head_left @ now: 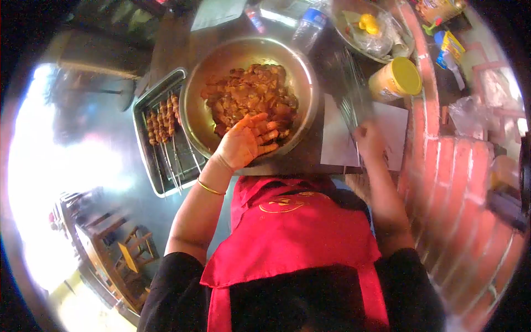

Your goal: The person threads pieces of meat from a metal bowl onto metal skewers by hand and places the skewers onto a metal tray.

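Note:
My left hand (246, 141) is held palm up over the near edge of a large metal bowl (191, 88), fingers apart and nothing in it. Reddish, sauced meat pieces (251, 91) fill the bowl's middle, just beyond the fingertips. To the right, my right hand (369, 138) is closed at the near end of a bundle of thin metal skewers (348, 105). Motion smears that area, so how many skewers it grips is unclear. A white sheet (334, 135) lies beneath them. Left of the bowl, a dark tray (148, 99) bears several loaded meat skewers (162, 122).
A yellow-lidded tub (406, 76) stands behind the sheet, by a brick wall (462, 166). Farther back are a basin (409, 44) with plastic bags and yellow items, a plastic bottle (311, 25) and papers (217, 12). Wooden furniture (102, 249) is at lower left.

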Motion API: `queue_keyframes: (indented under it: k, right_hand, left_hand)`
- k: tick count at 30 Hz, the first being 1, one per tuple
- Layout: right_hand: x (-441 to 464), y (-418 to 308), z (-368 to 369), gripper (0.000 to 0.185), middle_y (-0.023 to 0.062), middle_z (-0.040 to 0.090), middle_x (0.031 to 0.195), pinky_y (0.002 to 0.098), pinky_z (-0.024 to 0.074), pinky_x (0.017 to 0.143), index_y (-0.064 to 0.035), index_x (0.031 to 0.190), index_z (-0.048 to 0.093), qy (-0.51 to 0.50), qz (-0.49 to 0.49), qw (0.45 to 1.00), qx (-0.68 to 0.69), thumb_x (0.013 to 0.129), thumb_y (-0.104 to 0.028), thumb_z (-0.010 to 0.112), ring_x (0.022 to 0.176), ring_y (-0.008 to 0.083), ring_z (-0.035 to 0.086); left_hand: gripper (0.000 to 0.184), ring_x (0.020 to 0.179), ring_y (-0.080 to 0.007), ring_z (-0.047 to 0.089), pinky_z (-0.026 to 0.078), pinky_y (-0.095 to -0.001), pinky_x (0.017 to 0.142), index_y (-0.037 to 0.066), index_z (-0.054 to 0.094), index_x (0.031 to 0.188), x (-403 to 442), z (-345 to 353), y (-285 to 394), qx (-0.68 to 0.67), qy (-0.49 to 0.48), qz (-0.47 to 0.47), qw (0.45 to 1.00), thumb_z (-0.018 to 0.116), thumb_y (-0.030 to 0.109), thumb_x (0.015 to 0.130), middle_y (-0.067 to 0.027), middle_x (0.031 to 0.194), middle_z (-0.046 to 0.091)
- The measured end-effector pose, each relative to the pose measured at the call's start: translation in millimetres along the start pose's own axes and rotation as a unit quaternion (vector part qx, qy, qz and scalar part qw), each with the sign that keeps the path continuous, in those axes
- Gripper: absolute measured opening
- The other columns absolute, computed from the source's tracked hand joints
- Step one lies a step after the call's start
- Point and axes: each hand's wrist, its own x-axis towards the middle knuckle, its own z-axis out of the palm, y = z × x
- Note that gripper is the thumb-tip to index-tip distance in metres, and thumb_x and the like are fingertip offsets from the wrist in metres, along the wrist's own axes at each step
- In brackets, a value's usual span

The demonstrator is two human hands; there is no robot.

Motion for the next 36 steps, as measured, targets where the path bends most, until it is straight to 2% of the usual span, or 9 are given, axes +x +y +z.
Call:
queue_keyframes:
  k: [4, 6, 7, 9, 17, 22, 24, 25, 36]
  right_hand:
    - [5.9, 25.4, 2.3, 0.019, 0.0147, 0.066, 0.075, 0.0394, 0.0498, 0.062, -0.0046, 0.087, 0.065, -0.026, -0.046, 0.997, 0.060, 0.075, -0.019, 0.065, 0.068, 0.0298, 0.064]
    - [5.5, 41.5, 11.6, 0.020, 0.0083, 0.061, 0.068, 0.0326, 0.0479, 0.057, -0.0052, 0.096, 0.063, -0.053, 0.004, 0.972, 0.229, 0.078, -0.014, 0.063, 0.060, 0.0196, 0.060]
    - [3.6, 35.4, 5.9, 0.020, 0.0083, 0.061, 0.068, 0.0326, 0.0479, 0.057, -0.0052, 0.096, 0.063, -0.058, 0.001, 0.972, 0.229, 0.078, -0.014, 0.063, 0.060, 0.0196, 0.060]
    - [-1.1, 3.4, -20.7, 0.018, 0.0016, 0.055, 0.066, 0.0248, 0.0436, 0.053, -0.0050, 0.100, 0.059, -0.096, 0.072, 0.935, 0.333, 0.083, -0.010, 0.058, 0.056, 0.0095, 0.052]
    - [-27.3, -16.8, -79.8, 0.021, -0.0024, 0.053, 0.068, 0.0204, 0.0396, 0.049, -0.0019, 0.108, 0.059, -0.155, 0.006, 0.928, 0.338, 0.090, -0.011, 0.051, 0.053, 0.0046, 0.047]
    - [-46.2, -55.1, -112.6, 0.021, -0.0024, 0.052, 0.067, 0.0193, 0.0392, 0.049, -0.0009, 0.108, 0.059, -0.208, 0.032, 0.901, 0.379, 0.091, -0.009, 0.049, 0.052, 0.0043, 0.045]
    - [-53.5, -69.7, -115.6, 0.023, -0.0024, 0.053, 0.066, 0.0195, 0.0391, 0.048, -0.0012, 0.109, 0.060, -0.288, 0.029, 0.853, 0.434, 0.091, -0.007, 0.048, 0.051, 0.0044, 0.045]
    - [-56.3, -75.8, -113.6, 0.023, -0.0024, 0.053, 0.066, 0.0195, 0.0391, 0.048, -0.0012, 0.109, 0.060, -0.293, 0.028, 0.854, 0.430, 0.091, -0.007, 0.048, 0.051, 0.0044, 0.045]
    - [-45.8, -119.6, -102.4, 0.024, -0.0036, 0.048, 0.063, 0.0203, 0.0371, 0.052, -0.0006, 0.109, 0.062, -0.373, -0.093, 0.884, 0.266, 0.090, -0.008, 0.050, 0.057, 0.0030, 0.041]
  left_hand:
    - [0.034, 0.096, -0.0262, 0.060, 0.049, -0.0437, 0.078, 0.008, 0.056, 0.115, 15.5, -3.8, 2.4, 0.200, 0.129, 0.096, 0.966, 0.039, 0.031, 0.097, -0.0121, 0.105, 0.062]
    - [0.033, 0.090, -0.0267, 0.063, 0.050, -0.0425, 0.075, 0.008, 0.060, 0.108, 35.9, 18.2, 0.2, 0.601, 0.245, 0.200, 0.734, 0.046, 0.034, 0.093, -0.0115, 0.097, 0.066]
    - [0.033, 0.090, -0.0267, 0.063, 0.050, -0.0425, 0.075, 0.008, 0.060, 0.108, 46.9, 29.9, 0.6, 0.598, 0.250, 0.200, 0.735, 0.046, 0.034, 0.093, -0.0115, 0.097, 0.066]
    - [0.035, 0.088, -0.0284, 0.064, 0.051, -0.0418, 0.075, 0.009, 0.063, 0.100, 71.2, 51.1, 2.8, 0.829, 0.256, 0.107, 0.486, 0.056, 0.039, 0.085, -0.0122, 0.094, 0.067]
    - [0.024, 0.092, -0.0294, 0.063, 0.051, -0.0400, 0.078, 0.009, 0.066, 0.094, 116.9, 62.8, -8.6, 0.926, 0.207, 0.009, 0.316, 0.061, 0.026, 0.078, -0.0116, 0.097, 0.066]
    - [0.024, 0.083, -0.0260, 0.063, 0.050, -0.0394, 0.073, 0.011, 0.065, 0.093, 113.2, 32.9, 1.0, 0.815, 0.160, 0.139, 0.540, 0.059, 0.030, 0.079, -0.0092, 0.086, 0.066]
    - [0.022, 0.085, -0.0238, 0.062, 0.049, -0.0400, 0.075, 0.009, 0.063, 0.096, 98.6, 39.4, 0.7, 0.284, 0.203, 0.130, 0.928, 0.049, 0.024, 0.089, -0.0064, 0.090, 0.065]
    - [0.018, 0.088, -0.0251, 0.061, 0.048, -0.0415, 0.078, 0.008, 0.059, 0.097, 95.2, 32.3, 5.2, 0.106, 0.144, 0.128, 0.976, 0.046, 0.019, 0.092, -0.0063, 0.090, 0.062]
    - [0.017, 0.082, -0.0213, 0.061, 0.053, -0.0349, 0.070, 0.006, 0.053, 0.098, 55.2, 46.3, 12.8, -0.101, 0.155, 0.242, 0.952, 0.050, 0.022, 0.095, -0.0098, 0.093, 0.060]
